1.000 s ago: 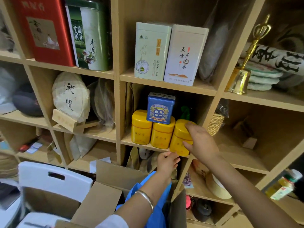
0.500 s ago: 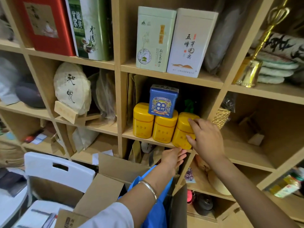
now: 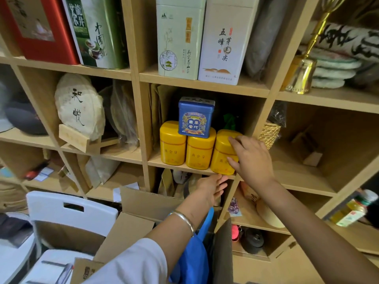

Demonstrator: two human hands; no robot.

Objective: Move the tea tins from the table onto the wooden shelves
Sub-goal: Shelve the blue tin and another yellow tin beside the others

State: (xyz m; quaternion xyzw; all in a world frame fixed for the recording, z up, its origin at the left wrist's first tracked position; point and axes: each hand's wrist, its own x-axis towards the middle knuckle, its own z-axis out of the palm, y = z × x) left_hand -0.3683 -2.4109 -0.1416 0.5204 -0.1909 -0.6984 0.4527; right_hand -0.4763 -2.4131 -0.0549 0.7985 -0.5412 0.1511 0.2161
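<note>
Both hands are at the middle cubby of the shelves [image 3: 205,87]: my left hand [image 3: 209,190] lies flat and loose with fingers spread under the shelf lip, gripping nothing, and my right hand [image 3: 251,158] wraps its thumb and fingers round the rightmost yellow tin [image 3: 222,152], which stands upright at the front edge. Just left of it two more yellow tins [image 3: 184,148] stand touching in a row, and a blue tin [image 3: 195,117] sits on top of those two.
</note>
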